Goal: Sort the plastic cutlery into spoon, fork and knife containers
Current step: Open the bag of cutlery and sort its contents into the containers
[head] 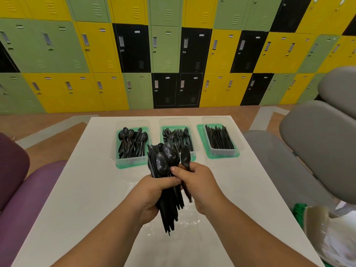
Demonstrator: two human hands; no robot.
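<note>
While my left fingers (165, 182) are curling tight round a thick bundle of black cutlery (169, 203) and holding it upright above the middle of the surface (86, 189), my right fingers (178, 172) are pinching the handle of a single spoon (185, 157) just beside the bundle, its bowl pointing up. Spoon bowls are showing at the bundle's top, and the handles are hanging below my left palm.

Three clear containers, each on a green base, are sitting in a row along the far edge of the surface. The spoon container (133, 162) is toward the far left corner, the fork container (192, 154) is in the middle, and the knife container (223, 153) is toward the far right corner. Each is already holding its own kind.

A crinkled clear plastic sheet (188, 221) is lying on the surface under my hands. Purple seats (28, 199) are standing off the left edge, and grey seats (308, 141) off the right.
</note>
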